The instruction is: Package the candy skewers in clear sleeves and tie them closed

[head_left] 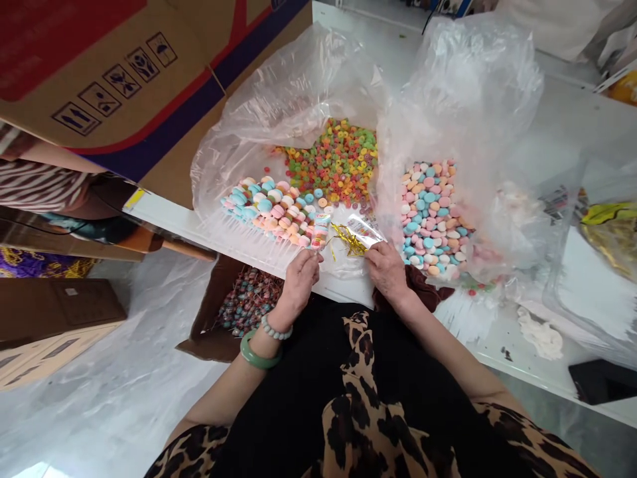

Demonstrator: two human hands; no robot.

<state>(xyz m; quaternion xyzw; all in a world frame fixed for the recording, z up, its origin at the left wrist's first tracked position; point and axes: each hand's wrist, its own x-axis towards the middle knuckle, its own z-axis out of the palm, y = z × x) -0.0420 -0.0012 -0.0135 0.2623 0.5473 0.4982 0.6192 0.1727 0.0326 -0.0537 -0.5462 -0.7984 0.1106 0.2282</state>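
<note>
Pink candy (pixel 321 230) protrudes from the curled left hand (pixel 299 277).

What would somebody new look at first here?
Probably the bright heap of red, green and yellow ring-shaped candies amid clear crinkled plastic, upper middle. Next, perhaps, the skewered pile of round pink, blue and white candies to its lower left and the matching loose pile to its lower right. Just below, the left hand holds a small, colourful wrapped candy, and the right hand pinches a clear plastic wrapper beside shiny gold ties.
</note>
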